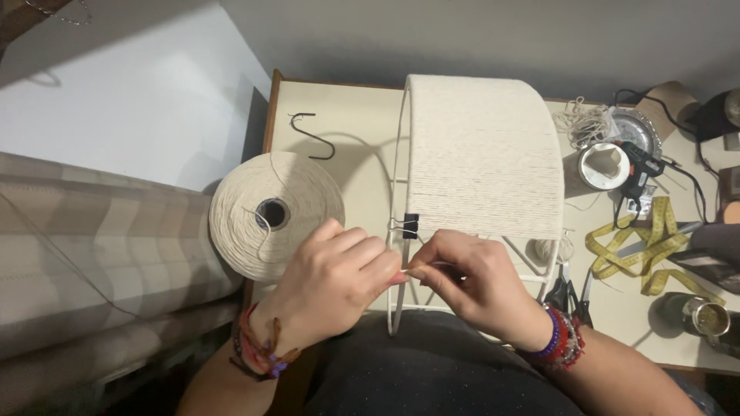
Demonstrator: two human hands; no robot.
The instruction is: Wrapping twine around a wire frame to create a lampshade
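Observation:
A white wire lampshade frame (398,154) lies on its side on the table, most of it wrapped in cream cord (482,154). A black binder clip (408,225) grips the frame's ring at the edge of the wrapping. My left hand (335,281) and my right hand (470,281) meet just below the clip, both pinching a strand of cream cord at the ring. A big cone of the same cream cord (270,214) stands on the table's left edge, beside my left hand.
A black metal S-hook (312,137) lies at the back left. To the right are a glue gun (640,169), a roll of white tape (605,166), a yellow measuring tape (647,246), scissors (566,293) and a metal cup (705,316). A striped sofa (92,254) stands to the left.

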